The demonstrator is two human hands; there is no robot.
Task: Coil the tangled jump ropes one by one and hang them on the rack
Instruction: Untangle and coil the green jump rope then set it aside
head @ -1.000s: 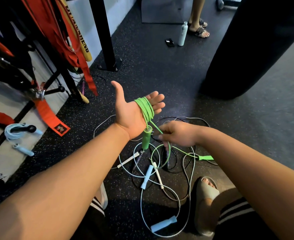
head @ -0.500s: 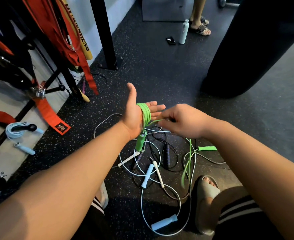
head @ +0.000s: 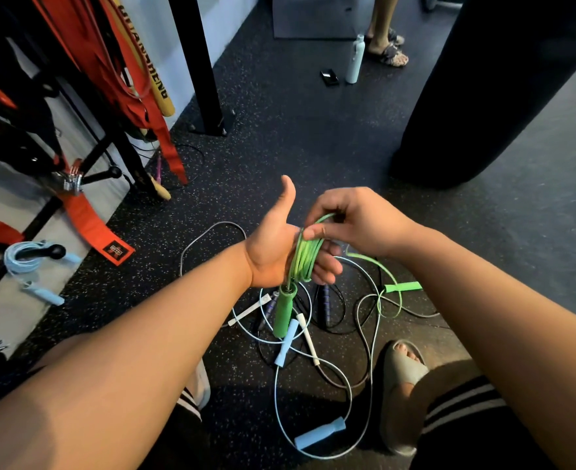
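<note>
A green jump rope (head: pixel 302 257) is wound in several loops around the palm of my left hand (head: pixel 278 247), whose thumb points up and fingers stay fairly straight. One green handle (head: pixel 283 309) dangles below that hand. My right hand (head: pixel 354 222) pinches the green cord at the top of the coil. The loose cord runs down to the second green handle (head: pixel 402 286) on the floor. Beneath my hands lies a tangle of jump ropes (head: pixel 313 334) with light blue, white and dark handles. The rack (head: pixel 86 154) stands at the left.
A coiled light blue rope (head: pixel 30 262) hangs on a rack peg at the left. Orange straps (head: pixel 86 218) drape from the rack. A black post (head: pixel 205 69), a bottle (head: pixel 355 59), a phone (head: pixel 329 78), a black punching bag (head: pixel 493 86) and another person's feet (head: pixel 386 45) are ahead.
My right hand rose from below the coil and carried the green cord up and over my left hand. My left hand turned thumb-up. The floor handle slid closer.
</note>
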